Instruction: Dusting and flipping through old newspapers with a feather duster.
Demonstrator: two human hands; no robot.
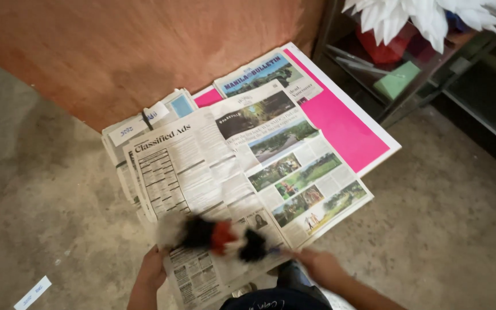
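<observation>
An open newspaper [225, 172] lies spread on the concrete floor, partly over a pink sheet [340, 126] on a white board. My left hand [153, 267] grips the paper's near left edge. My right hand [320, 267] is closed on the thin handle of a fluffy duster [219, 235] with black, red and white tufts. The duster is blurred and lies across the near part of the newspaper, between my two hands. Part of my dark clothing shows at the bottom edge.
More folded newspapers [127, 135] are stacked under the left side. An orange-brown wall [144, 46] stands behind. A metal rack [431, 69] at the top right holds a green block, a red item and white petal-like paper. A small paper slip [33, 293] lies on the floor.
</observation>
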